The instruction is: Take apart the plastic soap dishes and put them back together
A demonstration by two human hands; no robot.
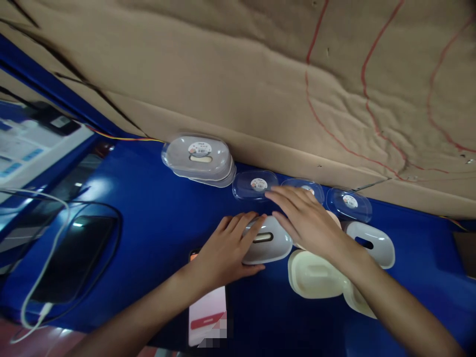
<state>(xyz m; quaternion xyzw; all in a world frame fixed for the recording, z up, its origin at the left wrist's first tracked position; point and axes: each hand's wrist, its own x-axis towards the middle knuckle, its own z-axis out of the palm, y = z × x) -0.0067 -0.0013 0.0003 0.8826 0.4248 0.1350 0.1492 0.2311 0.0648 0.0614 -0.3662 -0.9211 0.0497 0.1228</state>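
My left hand [232,243] is wrapped round the left end of a white oval soap dish [277,243] with a slot in its top. Its fingers lie over the back edge and its thumb is at the front. My right hand [303,215] reaches over from the right with fingers stretched out and nothing held. Its fingertips are just above a clear lid [243,186] with a round label. Under my right wrist lie cream trays [314,277], partly hidden, and another white slotted piece [381,243].
A stack of lidded soap dishes [201,163] stands by the brown paper-covered wall [241,74]. More clear lids [349,203] line the wall. A lit phone [206,312] lies in front, and a dark device [74,258] with cables lies on the left.
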